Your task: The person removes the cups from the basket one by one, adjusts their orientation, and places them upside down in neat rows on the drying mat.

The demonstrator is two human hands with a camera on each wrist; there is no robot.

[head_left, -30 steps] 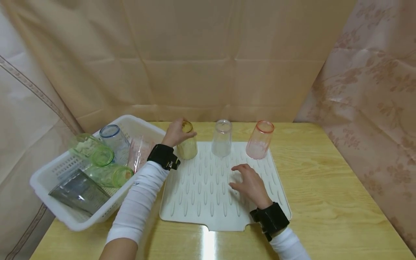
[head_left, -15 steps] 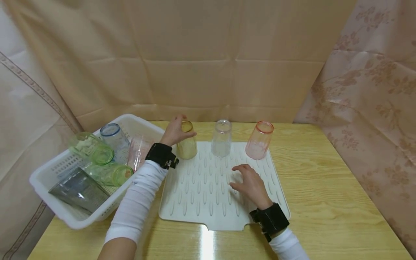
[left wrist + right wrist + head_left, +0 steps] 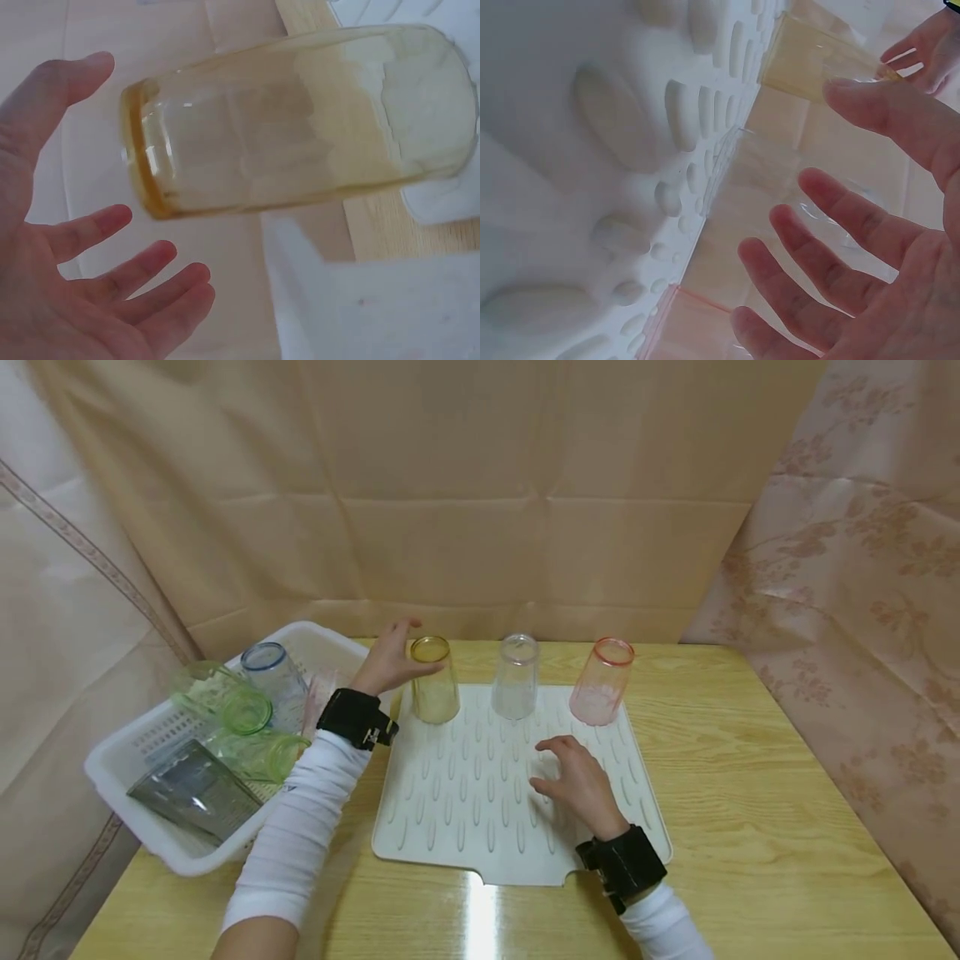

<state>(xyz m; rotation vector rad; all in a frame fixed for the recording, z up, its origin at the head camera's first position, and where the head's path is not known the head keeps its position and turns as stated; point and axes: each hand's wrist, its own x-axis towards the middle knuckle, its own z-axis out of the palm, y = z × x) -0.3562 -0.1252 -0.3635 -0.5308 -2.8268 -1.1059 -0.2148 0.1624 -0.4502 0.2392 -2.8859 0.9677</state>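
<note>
A yellow glass (image 3: 437,692) stands upside down at the back left of a white ridged drying mat (image 3: 465,827). Beside its base my left hand (image 3: 392,662) is spread, thumb and fingers apart; in the left wrist view a gap shows between the fingers (image 3: 142,270) and the glass. To the right on the mat, a clear glass (image 3: 515,681) and a pink glass (image 3: 600,685) are also upside down in the same row. My right hand (image 3: 581,783) hovers over the mat's right half, fingers loosely bent and holding nothing.
At the left is a white plastic basket (image 3: 112,768) with several glasses: a dark grey glass (image 3: 197,793), green ones (image 3: 247,710) and a blue-rimmed glass (image 3: 273,681). A beige curtain (image 3: 450,510) hangs behind the wooden table (image 3: 750,793).
My left hand has let go of the yellow glass and drawn away to the left. The glass stays standing on the mat. My right hand has hardly moved.
</note>
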